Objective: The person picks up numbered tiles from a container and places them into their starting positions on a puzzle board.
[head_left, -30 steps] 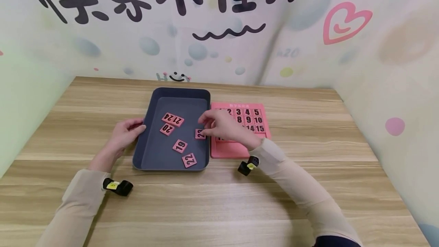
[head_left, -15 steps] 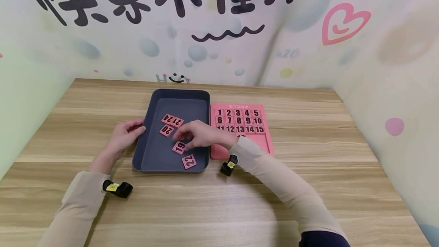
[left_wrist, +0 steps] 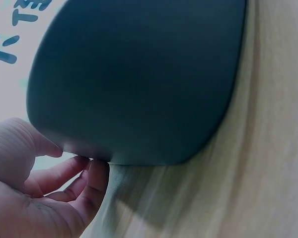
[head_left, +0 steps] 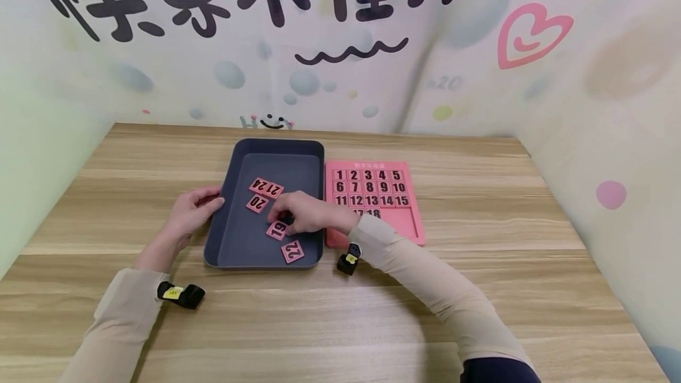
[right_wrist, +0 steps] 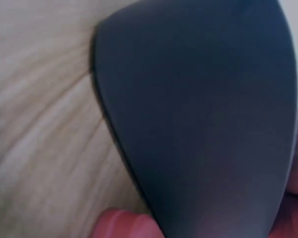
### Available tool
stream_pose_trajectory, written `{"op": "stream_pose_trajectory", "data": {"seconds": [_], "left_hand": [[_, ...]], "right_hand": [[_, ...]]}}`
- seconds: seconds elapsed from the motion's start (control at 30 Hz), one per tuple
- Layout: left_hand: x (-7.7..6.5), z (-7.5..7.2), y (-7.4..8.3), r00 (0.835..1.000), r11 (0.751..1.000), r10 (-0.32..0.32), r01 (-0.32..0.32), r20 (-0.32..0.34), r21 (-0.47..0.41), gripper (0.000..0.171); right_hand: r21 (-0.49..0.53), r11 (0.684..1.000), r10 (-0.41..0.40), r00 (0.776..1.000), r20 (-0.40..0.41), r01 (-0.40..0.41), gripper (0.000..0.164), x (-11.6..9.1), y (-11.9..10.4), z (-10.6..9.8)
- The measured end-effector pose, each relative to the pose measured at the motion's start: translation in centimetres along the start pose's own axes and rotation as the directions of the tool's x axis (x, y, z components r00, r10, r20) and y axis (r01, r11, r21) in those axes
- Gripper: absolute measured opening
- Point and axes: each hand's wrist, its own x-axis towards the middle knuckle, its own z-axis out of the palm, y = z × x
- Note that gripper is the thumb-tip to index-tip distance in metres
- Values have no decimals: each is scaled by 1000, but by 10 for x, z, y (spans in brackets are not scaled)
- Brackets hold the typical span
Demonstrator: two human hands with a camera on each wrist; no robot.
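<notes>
My right hand (head_left: 302, 212) reaches into the dark tray (head_left: 223, 247), its thumb and fingertips pinching the pink tile numbered 19 (head_left: 275, 230). On the tray's left side, my left hand (head_left: 187, 215) rests its thumb and fingertips against the outer wall. Loose in the tray are tile 24 (head_left: 259, 185), tile 21 (head_left: 273, 190), tile 20 (head_left: 257, 203) and tile 22 (head_left: 292, 251). Against the tray's right side lies the pink number board (head_left: 412, 221), with tiles in rows from 1 on; my right wrist hides part of the fourth row.
A wooden table (head_left: 255, 330) lies under everything, and a printed wall (head_left: 452, 75) rises behind it. Each sleeve carries a black wrist camera, one on the left (head_left: 181, 294) and one on the right (head_left: 349, 259).
My right hand has moved left from tile 23 at the tray's right side to tile 19, where its fingers have drawn in. Tile 23 is out of sight. My left hand stays in place.
</notes>
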Motion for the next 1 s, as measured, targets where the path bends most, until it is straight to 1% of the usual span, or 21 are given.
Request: {"op": "stream_pose_trajectory", "data": {"seconds": [0.3,0.47,0.53,0.67,0.77,0.9,1.0], "left_hand": [[1,2,-1,1000,1000,-7,7,6,7,48],[0,3,-1,1000,1000,-13,13,4,-6,47],[0,3,0,1000,1000,-3,3,-3,-10,47],[-1,3,0,1000,1000,19,-19,-17,-8,45],[-1,3,0,1000,1000,20,-20,-18,-4,45],[-1,3,1,1000,1000,10,-10,-14,-2,46],[-1,3,2,1000,1000,2,-2,-15,3,46]], "right_hand": [[-44,999,-31,999,-33,29,24,-1,2,1],[-51,999,-2,997,-73,-1,24,-6,0,-2],[-43,999,17,995,-96,-21,24,-11,-2,-6],[-14,997,67,986,-150,-70,23,-24,-6,-15],[1,995,99,976,-194,-101,24,-38,-6,-22],[37,992,129,959,-251,-124,24,-58,1,-26],[74,990,140,947,-290,-124,23,-73,9,-28]]}}
